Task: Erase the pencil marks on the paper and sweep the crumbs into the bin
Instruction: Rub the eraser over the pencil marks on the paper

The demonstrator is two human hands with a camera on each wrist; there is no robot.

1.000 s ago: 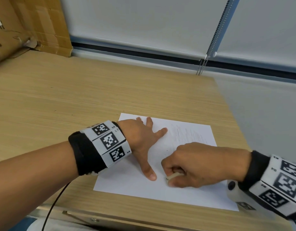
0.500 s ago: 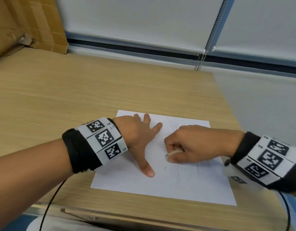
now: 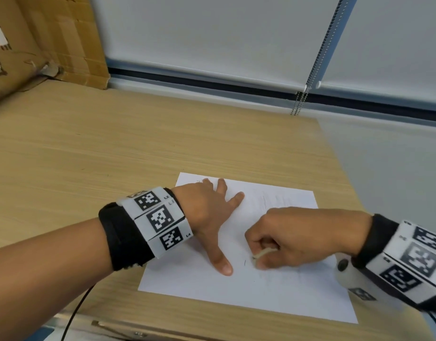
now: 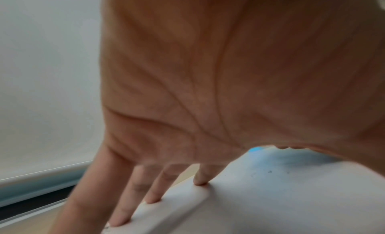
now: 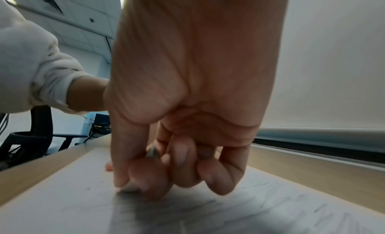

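Change: R hand [image 3: 300, 238] w/ eraser [image 3: 262, 254] is nearer the paper's near edge than 0.5 s ago, back abt where it was 1 s ago. Reads as one back-and-forth rub stroke; erasing is ongoing, not done.
Near edge of desk: paper [image 3: 236, 291] lies close to the near edge, toward the desk's [image 3: 113, 156] R side, slightly skewed. Position looks the same as in the earlier frames, so the hold is working.
R hand: fingers curled tight, thumb + forefinger pinching the small pale eraser, its tip pressed on the sheet near mid-paper. Wrist view shows the same pinch, eraser tip [image 5: 127, 188] on the paper.
Marks: short dark stroke [image 3: 244, 262] just L of the eraser, not yet rubbed out. Faint pencil lines [image 3: 280, 200] toward the far R of the sheet, also left.
L hand [image 3: 207, 212]: flat on the paper's L half, fingers straight + spread, thumb pointing at the near edge, fingertips [image 4: 200, 181] pressing near the far L corner. Holds nothing, just pins the sheet. Same pose as earlier.
Crumbs: a few tiny dark specks [image 4: 269, 171] on the sheet in L wrist view; too small to say more.
Bin: not in view.
Far edge: cardboard [image 3: 40, 45] at the far L corner; blinds [image 3: 212, 40] w/ bead chain behind.
Task stage, my read: mid-erase; sweep not started.
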